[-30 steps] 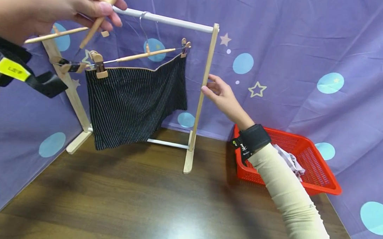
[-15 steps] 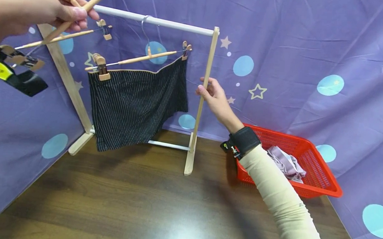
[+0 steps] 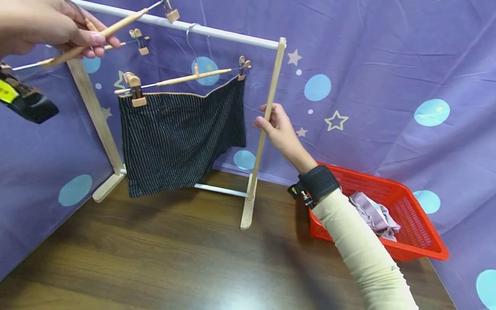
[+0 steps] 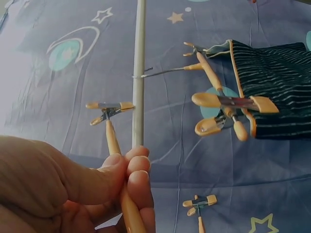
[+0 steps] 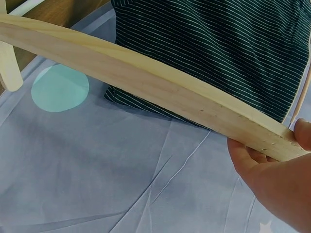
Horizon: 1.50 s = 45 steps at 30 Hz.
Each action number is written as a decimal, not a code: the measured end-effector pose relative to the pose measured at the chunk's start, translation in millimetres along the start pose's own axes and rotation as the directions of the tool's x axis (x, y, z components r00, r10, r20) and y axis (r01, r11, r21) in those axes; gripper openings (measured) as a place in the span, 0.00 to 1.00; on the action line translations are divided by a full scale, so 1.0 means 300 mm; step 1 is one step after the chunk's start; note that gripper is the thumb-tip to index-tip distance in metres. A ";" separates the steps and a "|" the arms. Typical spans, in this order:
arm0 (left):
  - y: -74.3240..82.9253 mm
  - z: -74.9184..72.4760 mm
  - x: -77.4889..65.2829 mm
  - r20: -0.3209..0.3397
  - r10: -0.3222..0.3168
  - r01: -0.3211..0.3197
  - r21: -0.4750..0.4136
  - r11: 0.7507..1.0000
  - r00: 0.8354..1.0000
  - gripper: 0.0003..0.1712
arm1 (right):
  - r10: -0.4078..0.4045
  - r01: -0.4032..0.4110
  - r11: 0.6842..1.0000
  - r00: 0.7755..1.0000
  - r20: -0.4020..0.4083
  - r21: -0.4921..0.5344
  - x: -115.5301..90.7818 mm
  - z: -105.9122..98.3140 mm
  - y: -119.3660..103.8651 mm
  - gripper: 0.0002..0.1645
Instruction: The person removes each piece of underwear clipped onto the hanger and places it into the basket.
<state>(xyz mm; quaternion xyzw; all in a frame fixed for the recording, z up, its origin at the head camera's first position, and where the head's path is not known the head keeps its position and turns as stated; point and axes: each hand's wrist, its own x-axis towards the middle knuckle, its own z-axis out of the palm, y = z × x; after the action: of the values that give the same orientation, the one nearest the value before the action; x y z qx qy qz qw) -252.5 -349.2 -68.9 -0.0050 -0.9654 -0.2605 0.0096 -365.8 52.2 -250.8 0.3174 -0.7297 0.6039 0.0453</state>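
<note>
At the upper left of the head view my left hand (image 3: 51, 25) pinches the wooden bar of a clip hanger (image 3: 125, 22) between thumb and fingers, close to the rack's white rail (image 3: 236, 34). No garment shows in this hanger's visible clip (image 4: 111, 107). My right hand (image 3: 284, 135) grips the rack's right wooden post (image 5: 160, 90), thumb on one side and fingers behind. Between the posts a dark striped garment (image 3: 183, 139) hangs by its waistband from a second clip hanger (image 3: 210, 74) hooked on the rail.
Another clip hanger (image 3: 140, 41) without a garment is partly hidden behind my left hand. To the right stands a red plastic basket (image 3: 426, 225) holding crumpled pinkish fabric (image 3: 375, 216). The rack's feet (image 3: 247, 214) rest on a brown wooden table (image 3: 178, 262), before a purple star-patterned curtain (image 3: 370, 63).
My left hand has moved left and down with the hanger, whose far clip now shows above the rail. My right thumb has come round the post. The striped garment hangs as before.
</note>
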 end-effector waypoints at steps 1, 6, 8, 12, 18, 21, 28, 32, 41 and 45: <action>-0.003 -0.002 -0.002 -0.003 -0.005 0.005 0.007 1.000 1.000 0.23 | -0.004 0.004 1.000 1.000 0.000 -0.004 0.001 0.000 0.000 0.20; -0.037 -0.006 -0.004 0.006 -0.029 0.029 0.027 0.999 1.000 0.26 | -0.011 0.011 0.999 1.000 -0.002 -0.032 0.000 -0.002 0.005 0.19; -0.058 -0.004 -0.004 0.007 -0.042 0.042 0.025 0.999 0.999 0.26 | -0.010 0.010 0.999 1.000 -0.003 -0.039 -0.001 -0.004 0.007 0.19; -0.097 0.001 -0.006 -0.001 -0.061 0.061 0.041 0.997 0.998 0.26 | -0.018 0.018 0.999 1.000 -0.007 -0.049 -0.001 -0.005 0.012 0.19; -0.128 0.010 -0.001 0.041 -0.071 0.069 0.043 0.997 0.997 0.27 | -0.028 0.028 0.999 1.000 -0.004 -0.041 0.001 -0.003 0.010 0.18; -0.132 0.009 0.008 0.065 -0.077 0.073 0.056 0.996 0.995 0.27 | -0.027 0.027 0.999 1.000 -0.008 -0.038 0.002 0.000 0.007 0.18; -0.126 -0.014 0.028 0.098 -0.091 0.081 0.096 0.992 0.991 0.28 | -0.020 0.018 0.999 0.999 -0.036 -0.040 0.008 0.009 0.009 0.16; -0.151 -0.025 0.030 0.105 -0.100 0.091 0.090 0.992 0.989 0.27 | -0.020 0.018 0.999 0.999 -0.043 -0.051 0.012 0.020 0.014 0.16; -0.221 -0.030 0.045 0.102 -0.123 0.113 0.104 0.988 0.987 0.26 | -0.024 0.022 0.998 0.999 -0.048 -0.058 0.013 0.039 0.007 0.13; -0.198 -0.033 0.059 0.119 -0.115 0.104 0.094 0.990 0.986 0.23 | -0.021 0.018 0.998 0.999 -0.050 -0.059 0.017 0.039 0.005 0.14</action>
<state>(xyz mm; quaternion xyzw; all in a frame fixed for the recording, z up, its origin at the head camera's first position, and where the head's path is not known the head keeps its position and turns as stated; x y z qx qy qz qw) -271.0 -405.5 -89.9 0.0322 -0.9735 -0.2171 -0.0646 -366.8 39.6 -252.9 0.3076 -0.7426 0.5897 0.0787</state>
